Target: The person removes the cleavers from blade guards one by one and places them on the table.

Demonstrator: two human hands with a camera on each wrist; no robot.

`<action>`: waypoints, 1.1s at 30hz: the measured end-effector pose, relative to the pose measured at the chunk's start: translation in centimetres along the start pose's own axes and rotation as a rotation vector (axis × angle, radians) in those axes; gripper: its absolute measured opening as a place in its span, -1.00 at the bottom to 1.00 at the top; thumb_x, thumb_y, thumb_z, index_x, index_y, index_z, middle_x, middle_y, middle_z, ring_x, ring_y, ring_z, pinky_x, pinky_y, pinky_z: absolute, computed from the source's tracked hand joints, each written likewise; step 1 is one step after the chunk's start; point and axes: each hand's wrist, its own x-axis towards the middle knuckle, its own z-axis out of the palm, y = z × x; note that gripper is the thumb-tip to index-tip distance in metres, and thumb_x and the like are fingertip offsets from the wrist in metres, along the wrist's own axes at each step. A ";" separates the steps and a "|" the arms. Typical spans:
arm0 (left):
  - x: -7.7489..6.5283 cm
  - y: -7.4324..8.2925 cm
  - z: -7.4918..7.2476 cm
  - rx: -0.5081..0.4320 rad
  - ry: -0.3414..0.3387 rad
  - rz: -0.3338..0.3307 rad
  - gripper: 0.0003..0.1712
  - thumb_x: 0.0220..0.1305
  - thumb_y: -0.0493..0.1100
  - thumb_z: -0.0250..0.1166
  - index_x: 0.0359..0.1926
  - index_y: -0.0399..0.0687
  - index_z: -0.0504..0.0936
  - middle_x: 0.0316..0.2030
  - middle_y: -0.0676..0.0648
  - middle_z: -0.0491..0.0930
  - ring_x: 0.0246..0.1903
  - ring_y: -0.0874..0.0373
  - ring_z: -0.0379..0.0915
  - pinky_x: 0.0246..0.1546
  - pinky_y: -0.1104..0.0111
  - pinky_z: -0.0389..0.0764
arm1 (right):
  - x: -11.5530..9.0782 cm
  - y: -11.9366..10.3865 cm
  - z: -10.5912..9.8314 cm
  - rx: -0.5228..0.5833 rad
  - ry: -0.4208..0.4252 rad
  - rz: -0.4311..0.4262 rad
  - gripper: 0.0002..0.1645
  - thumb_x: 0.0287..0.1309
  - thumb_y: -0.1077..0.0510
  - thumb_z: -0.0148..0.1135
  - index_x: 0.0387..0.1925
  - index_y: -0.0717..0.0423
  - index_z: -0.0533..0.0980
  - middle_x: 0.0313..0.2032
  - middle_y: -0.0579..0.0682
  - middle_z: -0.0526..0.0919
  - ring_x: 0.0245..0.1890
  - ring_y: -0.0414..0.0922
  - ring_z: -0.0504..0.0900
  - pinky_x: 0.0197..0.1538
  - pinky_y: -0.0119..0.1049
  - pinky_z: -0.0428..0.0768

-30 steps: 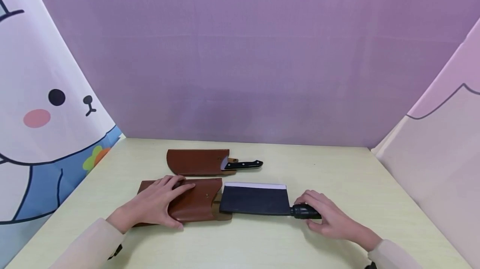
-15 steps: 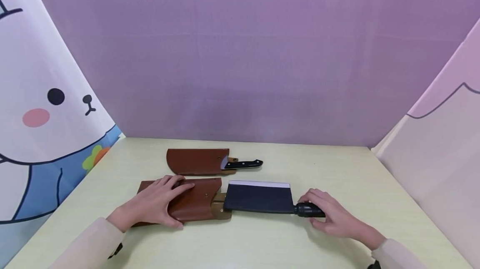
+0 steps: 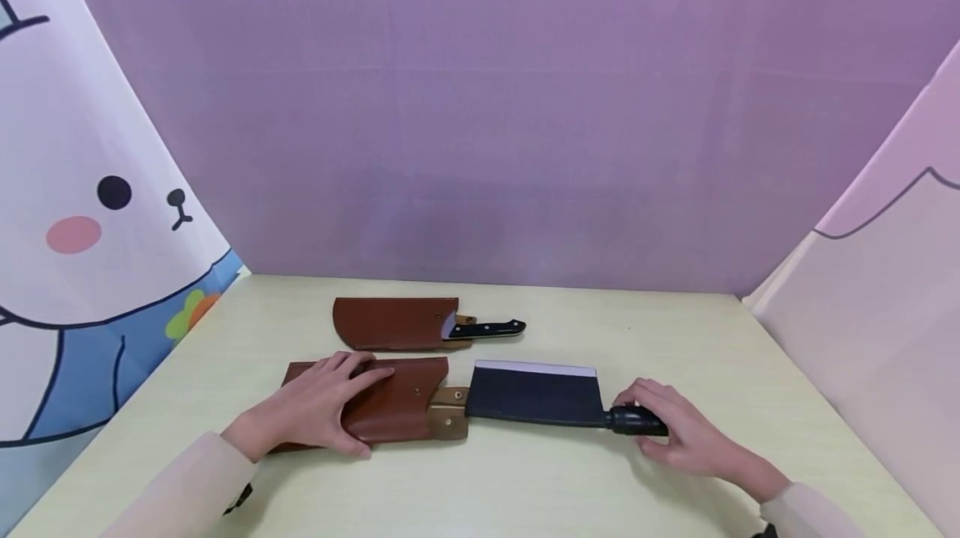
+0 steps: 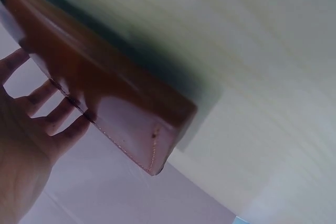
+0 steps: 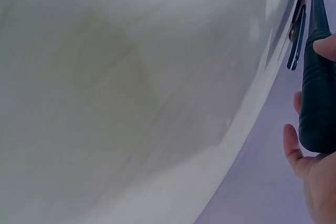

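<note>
A brown leather knife sheath (image 3: pixel 397 404) lies on the table with its mouth and snap straps toward the right. Across it spreads my left hand (image 3: pixel 322 404), thumb at the near edge and fingers over the far edge, holding it. In the left wrist view, the fingertips meet the stitched edge of the sheath (image 4: pixel 105 87). Right of the sheath is a cleaver (image 3: pixel 534 394) with a dark blade and pale edge facing away from me. Its blade end is outside the sheath, just at the straps' tips. My right hand (image 3: pixel 686 434) grips the black handle (image 5: pixel 317 103).
Farther back lies a second brown sheath (image 3: pixel 393 324), with a black riveted knife handle (image 3: pixel 491 329) sticking out to the right. A purple cloth backdrop (image 3: pixel 480 121) stands behind the pale table (image 3: pixel 637 321), with printed panels at both sides.
My right hand has drawn the cleaver to the right, off the sheath's straps, uncovering their snaps. The left hand and the front sheath have shifted slightly right.
</note>
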 end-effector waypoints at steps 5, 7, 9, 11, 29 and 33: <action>0.2 0.2 0.0 -0.013 0.000 0.016 0.15 -0.35 0.64 0.16 0.29 0.20 0.28 0.16 -0.10 0.28 0.08 -0.01 0.26 -0.09 0.02 0.43 | -0.5 0.3 -0.4 -0.001 -0.006 0.018 -0.31 -0.52 0.39 0.35 -0.14 -0.04 0.47 -0.23 -0.26 0.51 -0.22 -0.37 0.42 -0.17 -0.34 0.34; 0.3 0.2 0.0 -0.023 -0.005 0.016 0.14 -0.34 0.63 0.17 0.29 0.19 0.28 0.16 -0.10 0.28 0.08 -0.03 0.26 -0.11 0.01 0.43 | -0.7 0.4 -0.5 -0.003 -0.004 0.023 -0.29 -0.53 0.40 0.35 -0.14 -0.05 0.46 -0.23 -0.27 0.50 -0.22 -0.38 0.42 -0.18 -0.33 0.35; 0.4 0.3 0.0 -0.028 -0.015 0.013 0.14 -0.33 0.63 0.16 0.29 0.20 0.27 0.16 -0.10 0.28 0.09 -0.05 0.26 -0.11 0.00 0.43 | -0.9 0.5 -0.6 0.000 0.008 0.018 -0.28 -0.55 0.41 0.36 -0.14 -0.04 0.47 -0.24 -0.27 0.50 -0.23 -0.36 0.42 -0.19 -0.32 0.34; 0.6 0.3 0.1 -0.031 -0.026 0.009 0.14 -0.33 0.63 0.16 0.30 0.20 0.26 0.17 -0.10 0.27 0.10 -0.06 0.26 -0.10 -0.01 0.42 | -1.1 0.6 -0.7 -0.001 0.016 0.011 -0.27 -0.57 0.41 0.36 -0.14 -0.03 0.47 -0.24 -0.27 0.50 -0.23 -0.35 0.42 -0.20 -0.33 0.33; 1.4 0.4 0.2 -0.058 -0.058 0.013 0.14 -0.33 0.62 0.18 0.30 0.21 0.26 0.21 -0.10 0.24 0.16 -0.06 0.20 -0.03 -0.05 0.38 | -2.3 1.1 -2.1 -0.018 0.015 0.008 -0.25 -0.62 0.40 0.37 -0.15 -0.03 0.47 -0.24 -0.31 0.50 -0.24 -0.36 0.43 -0.15 -0.41 0.29; 1.5 0.4 0.4 -0.055 -0.052 0.017 0.14 -0.33 0.63 0.17 0.30 0.22 0.26 0.20 -0.09 0.25 0.17 -0.03 0.19 -0.01 -0.04 0.37 | -2.5 1.0 -2.2 -0.009 0.006 0.010 -0.26 -0.62 0.40 0.36 -0.15 0.00 0.47 -0.24 -0.30 0.50 -0.25 -0.37 0.42 -0.16 -0.39 0.29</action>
